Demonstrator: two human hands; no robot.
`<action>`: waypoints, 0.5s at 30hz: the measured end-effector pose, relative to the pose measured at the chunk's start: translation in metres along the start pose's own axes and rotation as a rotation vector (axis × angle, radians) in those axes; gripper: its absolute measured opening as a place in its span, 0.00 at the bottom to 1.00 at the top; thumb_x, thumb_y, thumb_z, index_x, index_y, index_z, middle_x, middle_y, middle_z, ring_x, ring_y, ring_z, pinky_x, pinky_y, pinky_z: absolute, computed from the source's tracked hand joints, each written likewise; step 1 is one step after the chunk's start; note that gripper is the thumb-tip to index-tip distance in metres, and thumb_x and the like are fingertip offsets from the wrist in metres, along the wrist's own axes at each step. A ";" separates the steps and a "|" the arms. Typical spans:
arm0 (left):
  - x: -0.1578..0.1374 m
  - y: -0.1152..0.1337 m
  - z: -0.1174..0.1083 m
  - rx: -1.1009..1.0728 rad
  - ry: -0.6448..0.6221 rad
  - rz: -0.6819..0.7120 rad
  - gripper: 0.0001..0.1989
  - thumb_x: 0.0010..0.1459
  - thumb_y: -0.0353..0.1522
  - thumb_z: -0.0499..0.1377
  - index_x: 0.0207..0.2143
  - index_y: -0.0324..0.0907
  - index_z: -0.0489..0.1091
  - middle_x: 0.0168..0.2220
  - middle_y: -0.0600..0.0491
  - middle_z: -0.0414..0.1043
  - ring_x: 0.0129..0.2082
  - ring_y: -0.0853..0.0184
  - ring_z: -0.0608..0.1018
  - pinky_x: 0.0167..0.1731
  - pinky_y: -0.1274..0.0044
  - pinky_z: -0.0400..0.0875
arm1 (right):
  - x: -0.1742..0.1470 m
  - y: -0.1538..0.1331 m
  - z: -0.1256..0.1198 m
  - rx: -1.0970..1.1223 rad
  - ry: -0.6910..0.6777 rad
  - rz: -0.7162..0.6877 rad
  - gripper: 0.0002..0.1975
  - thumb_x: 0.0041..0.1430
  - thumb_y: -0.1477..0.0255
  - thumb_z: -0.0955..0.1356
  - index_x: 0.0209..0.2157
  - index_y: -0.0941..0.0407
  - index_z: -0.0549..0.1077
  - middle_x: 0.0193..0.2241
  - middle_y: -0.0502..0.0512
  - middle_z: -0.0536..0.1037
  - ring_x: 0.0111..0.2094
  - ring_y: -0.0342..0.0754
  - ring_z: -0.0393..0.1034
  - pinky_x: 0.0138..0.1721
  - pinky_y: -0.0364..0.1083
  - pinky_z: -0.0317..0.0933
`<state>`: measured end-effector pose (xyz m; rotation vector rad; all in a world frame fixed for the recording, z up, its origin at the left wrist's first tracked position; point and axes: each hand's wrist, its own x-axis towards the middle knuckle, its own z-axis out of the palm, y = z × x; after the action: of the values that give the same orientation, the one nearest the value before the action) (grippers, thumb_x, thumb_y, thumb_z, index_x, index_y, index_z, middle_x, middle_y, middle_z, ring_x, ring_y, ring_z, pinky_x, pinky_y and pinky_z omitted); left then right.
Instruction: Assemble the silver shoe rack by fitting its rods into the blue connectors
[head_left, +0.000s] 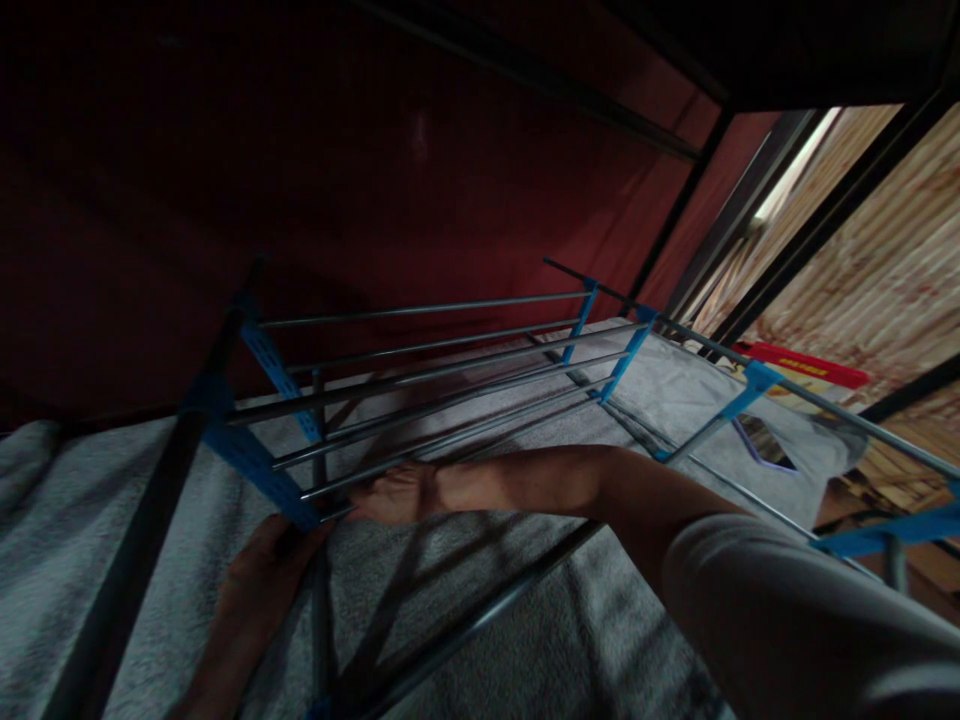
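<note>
A rack frame of grey metal tubes and blue plastic brackets stands on a grey cloth. My left hand [274, 555] is closed around the lower end of a slanted blue bracket [251, 465] at the frame's left side. Close beside it, my right hand [394, 490] grips a thin metal tube [336, 512] whose end meets that bracket. How far the tube sits in the bracket is too dark to tell. Above my hands, other tubes [435, 375] run across to blue brackets [626, 360] on the far right side.
A dark upright pole [142, 540] leans along the left, and a loose-looking tube [480, 615] crosses the grey cloth [600, 600] in front. Behind stands a dark red panel [420, 200]. A phone-like object [765, 442] and a red-edged package [810, 375] lie at right.
</note>
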<state>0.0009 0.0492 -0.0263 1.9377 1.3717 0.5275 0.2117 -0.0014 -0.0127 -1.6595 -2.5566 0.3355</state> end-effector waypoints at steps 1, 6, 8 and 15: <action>0.000 -0.001 0.000 -0.002 0.003 -0.008 0.20 0.50 0.49 0.60 0.39 0.46 0.76 0.38 0.48 0.80 0.39 0.51 0.81 0.35 0.68 0.73 | 0.000 -0.001 -0.001 -0.011 0.005 -0.004 0.16 0.73 0.61 0.64 0.50 0.58 0.75 0.44 0.58 0.83 0.48 0.50 0.79 0.50 0.47 0.73; 0.001 -0.004 0.003 -0.009 0.002 -0.015 0.22 0.50 0.50 0.60 0.40 0.46 0.76 0.39 0.48 0.80 0.42 0.50 0.81 0.38 0.67 0.74 | 0.000 0.000 0.001 -0.041 0.044 -0.035 0.17 0.73 0.61 0.64 0.47 0.59 0.76 0.41 0.58 0.84 0.45 0.50 0.80 0.46 0.45 0.73; 0.002 -0.006 0.003 -0.013 -0.003 -0.019 0.22 0.50 0.50 0.60 0.40 0.46 0.76 0.39 0.48 0.80 0.42 0.51 0.81 0.38 0.67 0.74 | 0.000 0.001 0.002 -0.044 0.038 -0.007 0.17 0.73 0.61 0.64 0.48 0.58 0.76 0.40 0.57 0.84 0.43 0.50 0.81 0.44 0.46 0.74; 0.002 -0.006 0.003 -0.017 -0.004 -0.029 0.23 0.49 0.51 0.60 0.40 0.46 0.76 0.38 0.49 0.80 0.41 0.50 0.81 0.38 0.66 0.74 | 0.002 0.003 0.006 -0.051 0.028 -0.038 0.16 0.73 0.60 0.63 0.46 0.57 0.75 0.39 0.57 0.84 0.41 0.51 0.81 0.40 0.45 0.74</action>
<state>0.0002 0.0512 -0.0328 1.9018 1.3868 0.5198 0.2123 0.0008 -0.0195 -1.6174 -2.5939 0.2455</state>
